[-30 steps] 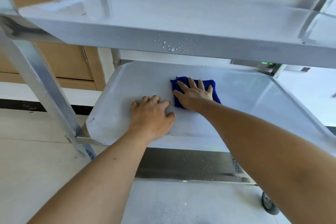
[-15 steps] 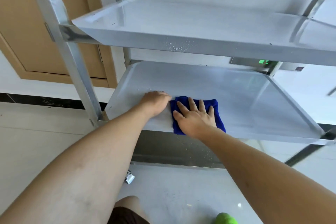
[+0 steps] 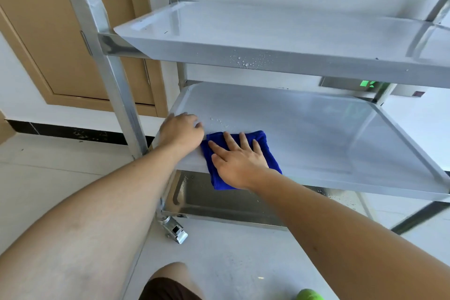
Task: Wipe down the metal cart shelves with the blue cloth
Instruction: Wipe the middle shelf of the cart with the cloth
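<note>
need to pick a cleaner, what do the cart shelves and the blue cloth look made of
Middle shelf: looks like stainless steel with a brushed satin finish, given its grey sheen, soft reflections and beading water drops.
Blue cloth: probably microfibre or terry, given its fuzzy matte nap and soft folds.

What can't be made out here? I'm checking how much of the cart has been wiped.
All in the head view:
- Bottom shelf: mostly hidden by the middle shelf and right arm.
- Middle shelf under the blue cloth and right hand: covered.
- Top shelf: right end cut off by the frame edge.
- Left hand: fingertips blurred, contact unclear.
- Green object: cut off at the bottom edge.
</note>
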